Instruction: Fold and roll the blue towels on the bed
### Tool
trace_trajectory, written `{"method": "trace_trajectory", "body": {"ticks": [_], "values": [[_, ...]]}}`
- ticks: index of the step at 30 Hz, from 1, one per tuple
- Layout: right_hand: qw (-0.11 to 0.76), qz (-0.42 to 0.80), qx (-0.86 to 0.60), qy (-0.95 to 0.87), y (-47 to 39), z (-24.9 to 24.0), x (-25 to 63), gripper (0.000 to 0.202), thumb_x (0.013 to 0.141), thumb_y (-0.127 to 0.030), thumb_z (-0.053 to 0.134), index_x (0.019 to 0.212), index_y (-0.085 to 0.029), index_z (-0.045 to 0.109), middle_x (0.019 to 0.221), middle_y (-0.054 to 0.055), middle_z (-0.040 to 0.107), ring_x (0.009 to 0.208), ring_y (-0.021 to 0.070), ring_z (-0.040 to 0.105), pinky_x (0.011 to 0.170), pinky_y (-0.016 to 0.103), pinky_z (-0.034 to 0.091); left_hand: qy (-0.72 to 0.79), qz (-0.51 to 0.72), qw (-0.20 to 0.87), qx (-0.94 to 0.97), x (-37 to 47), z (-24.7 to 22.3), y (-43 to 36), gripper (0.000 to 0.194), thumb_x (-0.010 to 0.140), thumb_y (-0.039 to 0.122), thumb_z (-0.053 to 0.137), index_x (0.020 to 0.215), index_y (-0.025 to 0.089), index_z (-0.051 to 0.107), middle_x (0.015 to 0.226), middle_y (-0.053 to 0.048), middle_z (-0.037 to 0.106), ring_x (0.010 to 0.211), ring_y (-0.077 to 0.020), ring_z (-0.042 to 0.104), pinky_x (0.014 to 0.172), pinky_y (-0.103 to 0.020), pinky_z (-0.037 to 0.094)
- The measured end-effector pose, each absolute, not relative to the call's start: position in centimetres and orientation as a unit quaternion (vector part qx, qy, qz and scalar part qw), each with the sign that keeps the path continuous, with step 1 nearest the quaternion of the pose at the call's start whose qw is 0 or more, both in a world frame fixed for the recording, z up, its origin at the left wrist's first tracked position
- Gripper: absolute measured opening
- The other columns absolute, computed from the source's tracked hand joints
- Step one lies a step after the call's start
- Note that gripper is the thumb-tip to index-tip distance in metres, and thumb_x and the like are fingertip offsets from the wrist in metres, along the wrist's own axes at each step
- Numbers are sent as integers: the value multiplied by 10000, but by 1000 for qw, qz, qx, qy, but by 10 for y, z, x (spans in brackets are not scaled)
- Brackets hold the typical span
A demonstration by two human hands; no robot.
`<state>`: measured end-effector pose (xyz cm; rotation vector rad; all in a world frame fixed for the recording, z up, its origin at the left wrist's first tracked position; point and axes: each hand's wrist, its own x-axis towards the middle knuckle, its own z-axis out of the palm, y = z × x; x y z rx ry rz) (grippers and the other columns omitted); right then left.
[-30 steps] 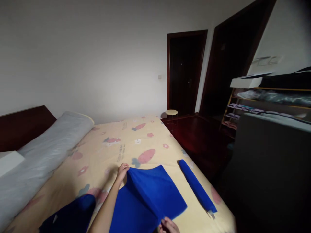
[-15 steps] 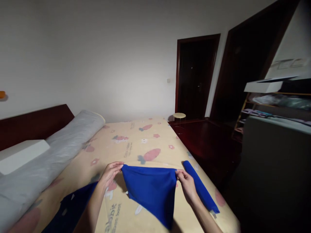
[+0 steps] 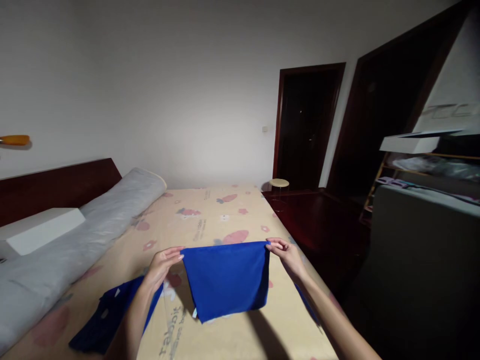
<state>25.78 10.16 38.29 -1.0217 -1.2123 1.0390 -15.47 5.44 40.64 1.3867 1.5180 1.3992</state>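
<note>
Left hand: thumb and fingers pinch the upper left corner of a blue cloth. Right hand: the same pinch at the upper right corner. Both hands are spread apart to the cloth's width.

The cloth hangs between them over the bed, top edge nearly straight, faces almost smooth. Whether its lower edge touches the bed cannot be told. A small white tag shows at the lower left corner.

Handling, as judged: light, limp, not fragile; no sign of slipperiness. Being soft, it would sag if held at one point only. The two upper corners are the sound places to hold; the tag is a poor one.

Further out: a second blue cloth lies on the bed by the left forearm, and a blue item is mostly hidden by the right forearm. Beyond, left: a grey bedding roll bearing a white box.
</note>
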Motion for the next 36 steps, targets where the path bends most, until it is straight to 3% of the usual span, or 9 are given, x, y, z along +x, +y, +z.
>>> {"method": "trace_trajectory", "body": {"ticks": [3, 10, 17, 28, 36], "values": [[594, 437, -435, -518, 100, 385, 260, 498, 561, -531, 845, 897, -180, 734, 779, 62, 737, 742, 223, 663, 762, 345, 517, 567, 521, 348, 534, -156, 410, 51, 525, 535, 462, 823, 947, 144, 747, 1011, -137, 765, 954, -280, 709, 892, -387, 557], [605, 389, -437, -540, 95, 387, 265, 483, 578, -581, 819, 844, -185, 736, 773, 80, 741, 734, 237, 675, 690, 341, 531, 581, 508, 259, 580, -154, 408, 54, 476, 551, 582, 762, 815, 185, 758, 903, -100, 784, 858, -288, 726, 870, -413, 571], [594, 335, -446, -579, 88, 392, 271, 449, 610, -615, 777, 769, -198, 726, 742, 67, 724, 721, 233, 664, 672, 338, 529, 585, 489, 113, 637, -141, 407, 48, 293, 735, 506, 604, 807, 254, 736, 881, -35, 778, 864, -234, 705, 842, -340, 549], [572, 209, -484, -628, 83, 386, 263, 303, 694, -552, 710, 778, -262, 736, 778, 47, 736, 739, 255, 678, 710, 352, 518, 576, 488, 75, 652, -145, 388, 63, 264, 811, 442, 504, 869, 247, 672, 899, -48, 737, 847, -227, 679, 843, -352, 531], [554, 176, -514, -631, 96, 381, 261, 286, 721, -531, 640, 698, -254, 706, 650, 25, 680, 624, 218, 609, 646, 340, 457, 569, 484, 40, 664, -147, 375, 71, 225, 843, 403, 459, 863, 252, 625, 859, -54, 678, 846, -233, 649, 826, -361, 523]]}}
